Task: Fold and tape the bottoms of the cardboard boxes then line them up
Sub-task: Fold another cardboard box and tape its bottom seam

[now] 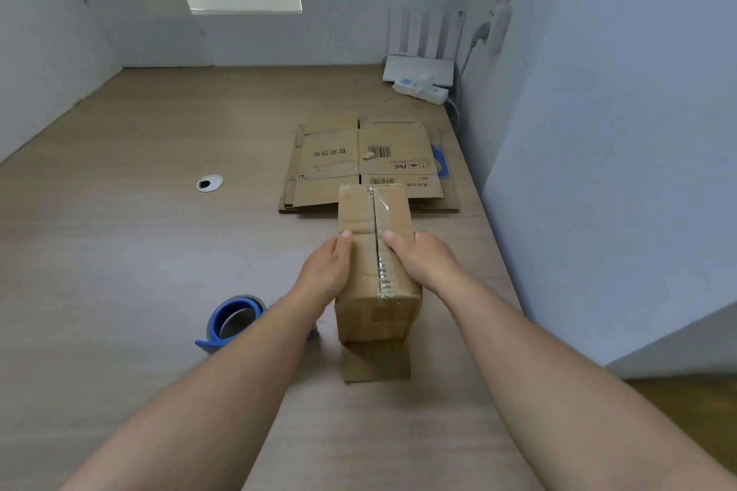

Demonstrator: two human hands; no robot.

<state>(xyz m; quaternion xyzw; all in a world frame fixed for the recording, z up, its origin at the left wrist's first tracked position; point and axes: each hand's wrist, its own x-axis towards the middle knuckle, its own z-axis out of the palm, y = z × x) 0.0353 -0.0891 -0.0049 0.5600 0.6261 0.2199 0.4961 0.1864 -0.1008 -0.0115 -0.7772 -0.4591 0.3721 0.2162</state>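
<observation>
Head view: the cardboard box (359, 211) stands bottom-up on the table (119, 251), its taped seam on top. The left hand (325, 271) and right hand (424, 263) flank it with fingers clamped on its sides and thumbs on the flaps, probably to press the tape down or to lift the box. It sits just before the flattened boxes (367, 159).

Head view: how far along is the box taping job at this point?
Done: one box has its flaps closed, with tape along the seam. In hand: left hand and right hand grip it. Left: the flattened cardboard stack behind lies unfolded, and no row of boxes shows.
</observation>
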